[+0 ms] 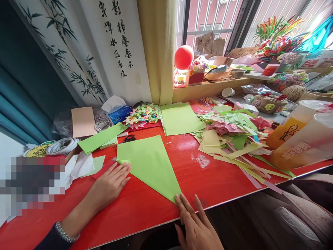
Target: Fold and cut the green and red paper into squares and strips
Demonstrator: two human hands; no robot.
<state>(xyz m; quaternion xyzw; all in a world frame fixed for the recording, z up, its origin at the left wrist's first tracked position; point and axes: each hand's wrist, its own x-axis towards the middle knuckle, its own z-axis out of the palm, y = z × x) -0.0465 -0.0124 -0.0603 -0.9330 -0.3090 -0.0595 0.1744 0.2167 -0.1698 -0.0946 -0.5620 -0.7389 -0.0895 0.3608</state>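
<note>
A sheet of green paper (pixel 148 166) lies on the red table with a slanting straight edge toward me, apparently folded. My left hand (pixel 110 182) rests flat, fingers stretched out, its fingertips at the paper's left corner. At the near right corner, the fingertips of my right hand (pixel 194 220) touch the paper. Its fingers are extended and somewhat apart, with nothing held. Just beyond the paper's far left edge lie black scissors (pixel 128 138).
A stack of green paper (pixel 179 119) sits at the back. Paper strips and scraps (pixel 231 132) are heaped right of it, beside drink cups (pixel 304 140). Folded paper pieces (pixel 144 116) and a tissue pack (pixel 119 113) stand near the curtain. The table's edge (pixel 156 225) runs close to me.
</note>
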